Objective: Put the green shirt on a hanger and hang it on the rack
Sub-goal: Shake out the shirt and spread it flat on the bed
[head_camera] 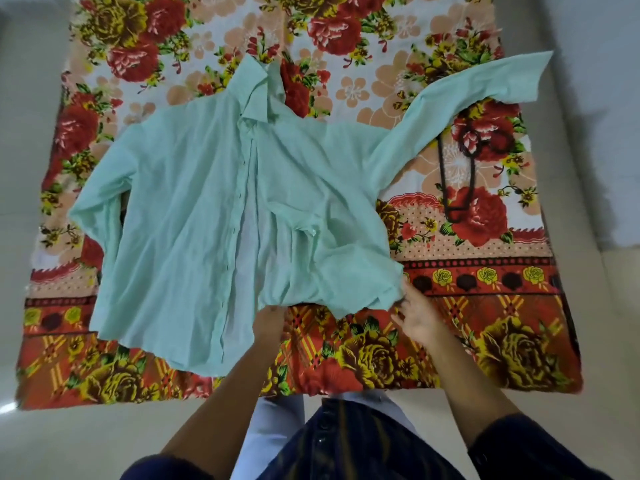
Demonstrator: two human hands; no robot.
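A pale green long-sleeved shirt (194,202) lies spread, front up and unbuttoned, on a flowered sheet (485,341). Its collar points away from me. One sleeve stretches to the far right, the other is folded at the left. My left hand (268,323) grips the lower hem near the middle, its fingers tucked under the cloth. The hem's right corner is pinched in my right hand (417,315). A dark hanger (450,174) lies on the sheet to the right of the shirt, its upper part under the right sleeve. No rack is in view.
The flowered sheet covers a low surface with pale floor (52,441) around it on the left, right and near sides. My dark striped clothing (346,441) fills the bottom middle of the view.
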